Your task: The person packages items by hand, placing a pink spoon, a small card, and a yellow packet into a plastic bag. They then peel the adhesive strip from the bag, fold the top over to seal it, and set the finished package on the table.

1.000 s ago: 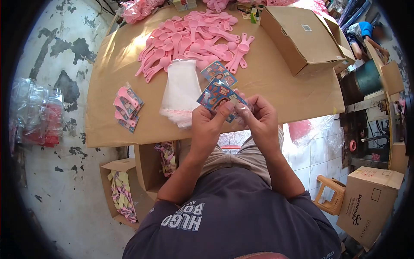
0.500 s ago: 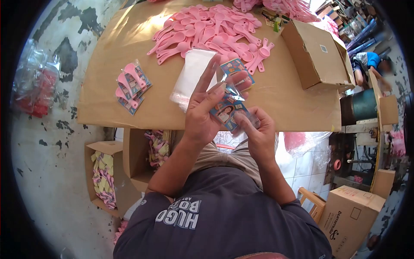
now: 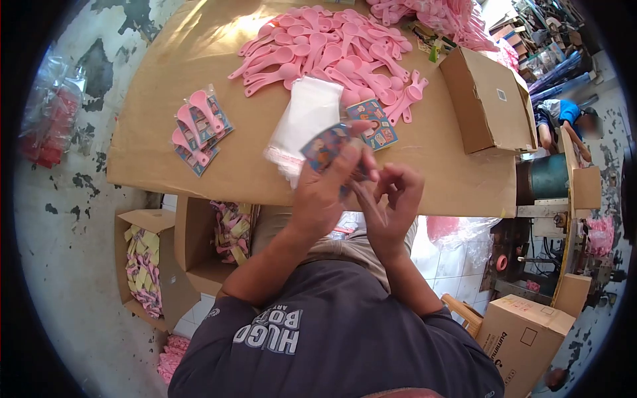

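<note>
A blue printed card in a clear plastic bag is in my left hand, pinched by thumb and fingers and blurred by motion. My right hand, fingers curled, is close beside it at the bag's lower end, where clear plastic stretches between the hands; the exact grip is blurred. Just beyond my hands lies a stack of clear plastic bags, with another blue printed card to its right. A heap of pink measuring spoons spreads behind them.
Several packed pink spoons with cards lie at the table's left. An open cardboard box stands at the right. Below left are boxes of pink and yellow packets. Another person is at the far right, near a sealed carton.
My left hand has tilted the bagged card up and to the left. My right hand's fingers have curled back from the card's face. The view has shifted slightly.
</note>
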`<state>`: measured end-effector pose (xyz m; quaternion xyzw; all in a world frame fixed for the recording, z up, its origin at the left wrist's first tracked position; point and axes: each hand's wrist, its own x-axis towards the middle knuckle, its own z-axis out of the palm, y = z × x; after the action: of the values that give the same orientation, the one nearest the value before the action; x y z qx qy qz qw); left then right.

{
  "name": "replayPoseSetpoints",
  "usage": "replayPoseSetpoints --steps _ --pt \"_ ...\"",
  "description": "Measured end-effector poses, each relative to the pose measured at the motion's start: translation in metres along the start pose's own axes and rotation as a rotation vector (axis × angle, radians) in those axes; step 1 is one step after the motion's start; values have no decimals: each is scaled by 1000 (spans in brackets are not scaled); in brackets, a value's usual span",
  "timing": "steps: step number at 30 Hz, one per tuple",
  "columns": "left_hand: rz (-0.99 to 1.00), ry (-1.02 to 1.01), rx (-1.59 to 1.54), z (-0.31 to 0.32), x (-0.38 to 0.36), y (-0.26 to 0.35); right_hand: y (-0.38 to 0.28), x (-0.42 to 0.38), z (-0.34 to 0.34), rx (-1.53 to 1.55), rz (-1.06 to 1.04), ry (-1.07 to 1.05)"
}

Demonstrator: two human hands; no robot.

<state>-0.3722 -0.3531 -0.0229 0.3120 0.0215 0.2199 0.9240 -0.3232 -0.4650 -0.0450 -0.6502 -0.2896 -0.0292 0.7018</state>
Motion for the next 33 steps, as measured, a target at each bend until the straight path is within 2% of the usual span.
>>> replayPoseSetpoints --steps 1,2,4,6,8,9,11,12,14,21,26,33 --pt "85 35 53 -9 3 3 0 3 -4 -9 -4 5" --pt "172 71 106 -17 5 8 1 8 -10 -125 -169 -109" --pt "222 192 32 -27 5 31 2 19 -21 -355 -493 -338" --pt "304 248 -15 -46 7 52 4 36 -27 -373 -449 -296" --pt "347 280 -21 -55 5 67 14 66 -41 -534 -108 -195" --pt "395 318 -23 -56 4 70 20 83 -45 -538 -107 -189" --pt "379 295 -26 -57 0 66 30 115 -49 -774 151 -243" --pt "370 277 -27 -58 -3 65 36 126 -46 -776 150 -234" --pt "361 265 -13 -55 -6 59 50 139 -42 -1076 202 -317" --pt "299 270 87 -58 -17 53 78 141 -61 -1028 120 -179" --pt "299 285 114 -49 -19 51 65 129 -89 -873 253 -201" --pt "280 244 164 -29 -25 39 39 112 -120 -896 383 -144"
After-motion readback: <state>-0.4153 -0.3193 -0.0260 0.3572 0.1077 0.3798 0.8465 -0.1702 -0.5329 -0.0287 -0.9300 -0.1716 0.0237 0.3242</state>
